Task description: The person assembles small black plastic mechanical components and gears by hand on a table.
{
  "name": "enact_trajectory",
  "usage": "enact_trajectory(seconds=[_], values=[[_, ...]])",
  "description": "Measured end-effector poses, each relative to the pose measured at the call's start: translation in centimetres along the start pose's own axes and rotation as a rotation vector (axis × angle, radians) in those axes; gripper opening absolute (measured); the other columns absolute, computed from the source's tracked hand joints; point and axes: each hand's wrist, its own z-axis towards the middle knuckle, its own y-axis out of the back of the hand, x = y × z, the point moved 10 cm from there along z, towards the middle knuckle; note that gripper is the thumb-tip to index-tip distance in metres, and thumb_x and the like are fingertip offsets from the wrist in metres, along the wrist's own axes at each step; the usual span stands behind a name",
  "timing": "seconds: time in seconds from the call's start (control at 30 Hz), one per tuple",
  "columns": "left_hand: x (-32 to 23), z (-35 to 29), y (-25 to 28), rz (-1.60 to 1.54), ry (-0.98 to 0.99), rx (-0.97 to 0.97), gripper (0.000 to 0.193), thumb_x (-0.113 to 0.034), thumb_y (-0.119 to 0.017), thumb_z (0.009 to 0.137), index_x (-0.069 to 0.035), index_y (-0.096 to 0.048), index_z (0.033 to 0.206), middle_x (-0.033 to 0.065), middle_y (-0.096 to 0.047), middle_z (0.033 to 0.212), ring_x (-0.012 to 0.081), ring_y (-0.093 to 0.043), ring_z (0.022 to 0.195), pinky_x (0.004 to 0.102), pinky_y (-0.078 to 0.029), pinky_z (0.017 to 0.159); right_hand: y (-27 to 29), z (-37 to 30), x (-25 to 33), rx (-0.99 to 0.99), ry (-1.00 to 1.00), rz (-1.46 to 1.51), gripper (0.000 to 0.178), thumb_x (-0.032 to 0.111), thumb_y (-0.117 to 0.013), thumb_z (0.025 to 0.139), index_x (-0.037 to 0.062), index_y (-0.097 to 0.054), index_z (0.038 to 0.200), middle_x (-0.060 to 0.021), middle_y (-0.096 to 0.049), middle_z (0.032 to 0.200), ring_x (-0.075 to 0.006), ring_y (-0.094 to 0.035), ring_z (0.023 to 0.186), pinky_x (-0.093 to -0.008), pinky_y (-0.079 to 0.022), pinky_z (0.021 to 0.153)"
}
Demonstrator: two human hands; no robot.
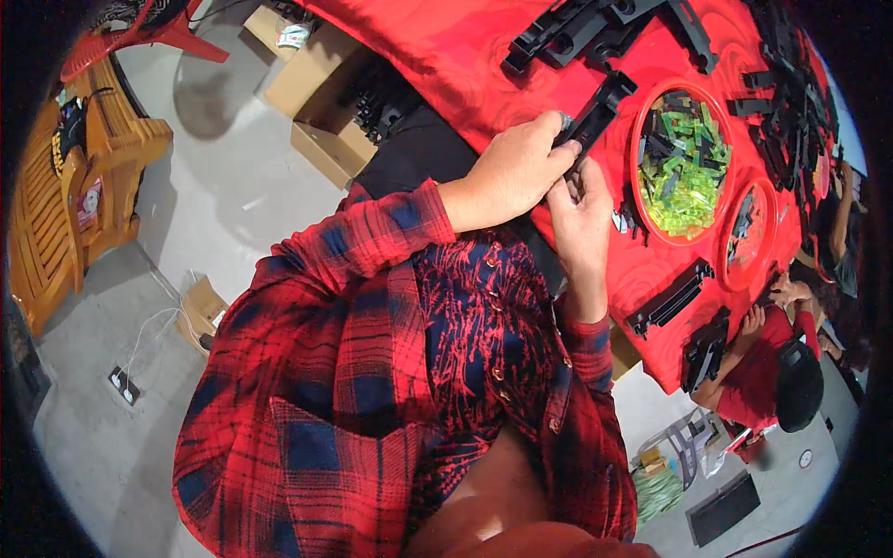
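Observation:
My left hand (516, 172) is closed around a long black plastic part (597, 110), which slants away over the edge of the red-covered table (446, 65). At the part's near end, my right hand (582, 216) has its thumb and fingers bent against it; the fingertips are partly hidden. Just right of the part stands a red basin (636, 177) with small yellow-green and black pieces in it. Another long black part (670, 298) lies on the cloth to the right of my right hand.
Black parts are heaped at the table's far side (595, 33) and right (791, 116). A smaller red basin (772, 209) holds small pieces. A co-worker in red (758, 372) sits at the right. Cardboard boxes (326, 153) and a wooden chair (56, 214) stand left.

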Motion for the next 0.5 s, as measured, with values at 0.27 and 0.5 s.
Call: enact_trajectory(seconds=[0.27, 0.5], values=[[-0.7, 0.1, 0.4, 0.071, -0.033, -0.035, 0.025, -0.026, -0.058, 0.094, -0.001, -0.056, 0.097, 0.0218, -0.062, 0.081, 0.0375, -0.065, 0.079, 0.0442, -0.046, 0.066, 0.4, -0.5, 1.7, 0.027, 0.058, -0.355, 0.020, 0.013, -0.066, 0.091, -0.0014, -0.053, 0.093, -0.0079, -0.059, 0.068, -0.0085, -0.055, 0.061, -0.0293, -0.047, 0.056], [0.1, 0.4, 0.2, 0.159, 0.016, -0.008, 0.028, -0.028, -0.062, 0.091, -0.001, -0.058, 0.095, 0.0222, -0.062, 0.079, 0.0373, -0.065, 0.075, 0.0438, -0.046, 0.063, 0.3, -0.4, 0.8, 0.068, 0.059, -0.340, 0.024, 0.017, -0.066, 0.091, -0.0027, -0.052, 0.088, -0.0113, -0.060, 0.066, -0.0139, -0.057, 0.060, -0.0328, -0.048, 0.057]])
